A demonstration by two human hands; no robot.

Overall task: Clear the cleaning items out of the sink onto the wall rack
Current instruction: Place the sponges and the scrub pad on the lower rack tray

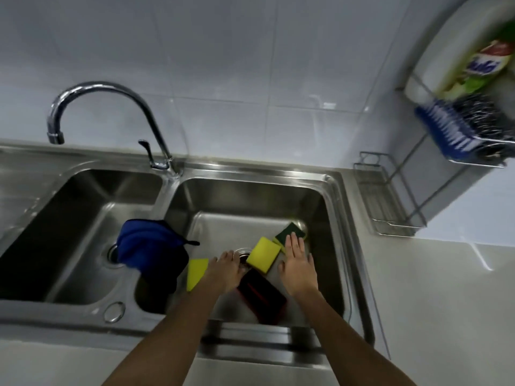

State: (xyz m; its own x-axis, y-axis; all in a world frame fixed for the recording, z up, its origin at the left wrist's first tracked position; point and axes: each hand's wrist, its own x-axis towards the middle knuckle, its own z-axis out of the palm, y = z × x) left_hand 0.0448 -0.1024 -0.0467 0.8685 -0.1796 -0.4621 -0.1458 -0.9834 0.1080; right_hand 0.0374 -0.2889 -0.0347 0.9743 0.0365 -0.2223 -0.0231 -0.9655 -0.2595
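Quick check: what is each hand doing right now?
Left hand: open, holding nothing, beside the dark sponge.
Right hand: open, flat, holding nothing.

Only lettering in view: bottle (485,66) on the wall rack (473,160), upper right. Its label carries a blue brand word in slanted white-edged letters on a pale ground, below a red patch. Too blurred to read for certain. No other text, numbers or signs legible anywhere on sink, tiles or sponges.
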